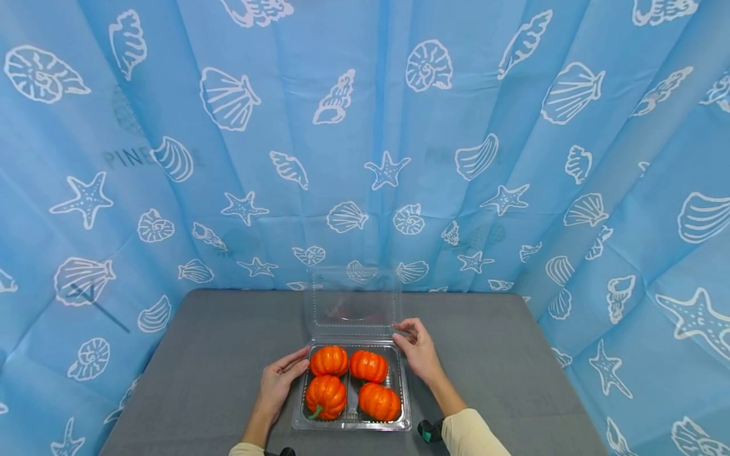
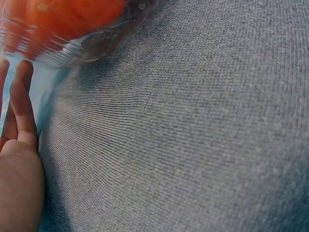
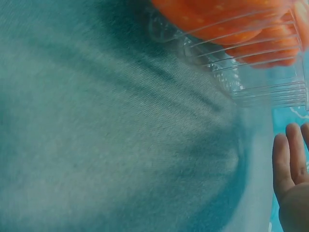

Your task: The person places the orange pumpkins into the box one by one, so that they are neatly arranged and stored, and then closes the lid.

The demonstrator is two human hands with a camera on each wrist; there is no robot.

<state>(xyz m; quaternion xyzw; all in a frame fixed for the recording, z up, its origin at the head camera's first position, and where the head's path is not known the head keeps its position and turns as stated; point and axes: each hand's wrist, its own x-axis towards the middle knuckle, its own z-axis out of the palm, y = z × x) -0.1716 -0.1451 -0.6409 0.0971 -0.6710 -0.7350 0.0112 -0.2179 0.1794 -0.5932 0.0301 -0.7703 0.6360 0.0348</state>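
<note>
A clear plastic clamshell container (image 1: pixel 352 425) lies on the table, its transparent lid (image 1: pixel 353 328) raised at the far side. Inside sit several small orange toy pumpkins; the near left pumpkin (image 1: pixel 326 394) shows a green stem, and the near right pumpkin (image 1: pixel 379 402) lies across a divider from it. My left hand (image 1: pixel 279 379) rests at the container's far left side, fingertips at its wall. My right hand (image 1: pixel 419 351) is by the far right corner, thumb and fingers extended near the lid's hinge edge. Whether its fingertips touch the lid, I cannot tell.
A grey cloth covers the table (image 1: pixel 228 354). Behind it and along both sides hangs a blue curtain (image 1: pixel 365 158) printed with white shells and starfish. A dark band (image 1: pixel 430 430) sits at the right wrist.
</note>
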